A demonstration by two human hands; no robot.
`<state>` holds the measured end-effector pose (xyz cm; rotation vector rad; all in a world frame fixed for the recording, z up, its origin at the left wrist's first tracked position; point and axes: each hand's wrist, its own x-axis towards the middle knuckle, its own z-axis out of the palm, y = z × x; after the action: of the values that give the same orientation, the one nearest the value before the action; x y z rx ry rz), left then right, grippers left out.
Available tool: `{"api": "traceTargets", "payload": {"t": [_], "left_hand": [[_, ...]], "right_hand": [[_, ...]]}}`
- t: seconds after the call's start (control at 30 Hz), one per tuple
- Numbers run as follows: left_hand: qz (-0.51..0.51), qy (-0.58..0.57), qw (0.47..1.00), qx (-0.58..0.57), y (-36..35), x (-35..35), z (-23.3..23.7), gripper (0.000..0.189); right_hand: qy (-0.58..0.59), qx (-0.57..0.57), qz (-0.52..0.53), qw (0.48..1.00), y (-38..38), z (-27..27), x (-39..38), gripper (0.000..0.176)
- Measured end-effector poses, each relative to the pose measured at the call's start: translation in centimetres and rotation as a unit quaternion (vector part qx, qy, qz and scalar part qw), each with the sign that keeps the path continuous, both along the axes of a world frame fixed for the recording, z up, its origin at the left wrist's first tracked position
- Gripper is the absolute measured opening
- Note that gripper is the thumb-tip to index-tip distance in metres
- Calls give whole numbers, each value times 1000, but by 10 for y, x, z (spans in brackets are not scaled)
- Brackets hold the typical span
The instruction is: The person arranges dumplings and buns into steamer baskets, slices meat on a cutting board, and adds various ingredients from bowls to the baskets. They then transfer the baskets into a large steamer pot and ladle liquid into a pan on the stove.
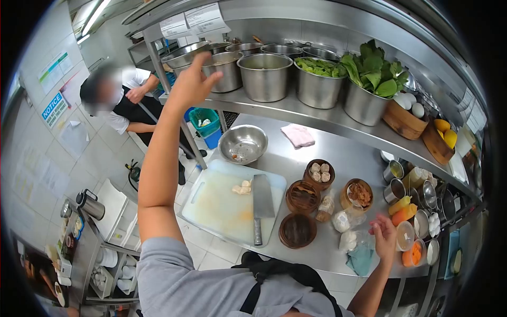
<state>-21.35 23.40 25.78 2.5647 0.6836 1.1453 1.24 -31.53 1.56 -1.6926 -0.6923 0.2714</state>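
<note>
My left hand is raised at the upper shelf with its fingers apart, near the steel pots at the shelf's left end. Nothing is in it. Low on the right, my right hand hovers by plastic bags and a teal cloth, its fingers partly curled; whether it holds anything is too small to tell. A cleaver lies flat on the white cutting board, beside several pale peeled pieces.
A steel bowl stands behind the board. Bamboo steamers and a pink cloth are on the counter. Pots of leafy greens line the shelf. Sauce bottles stand at right. Another person holds a long handle at left.
</note>
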Motion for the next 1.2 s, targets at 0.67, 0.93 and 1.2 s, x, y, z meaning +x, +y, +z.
{"api": "traceTargets", "payload": {"t": [0.67, 0.93, 1.2], "left_hand": [[-85, -36, 994, 65, 9, -29, 0, 41], [35, -14, 999, 5, 107, -39, 20, 28], [-56, -94, 993, 51, 15, -109, 1, 8]], "right_hand": [[-5, -2, 78, 997, 73, 6, -2, 28], [23, -4, 69, 997, 66, -9, -13, 29], [3, -24, 74, 997, 61, 7, -8, 28]]}}
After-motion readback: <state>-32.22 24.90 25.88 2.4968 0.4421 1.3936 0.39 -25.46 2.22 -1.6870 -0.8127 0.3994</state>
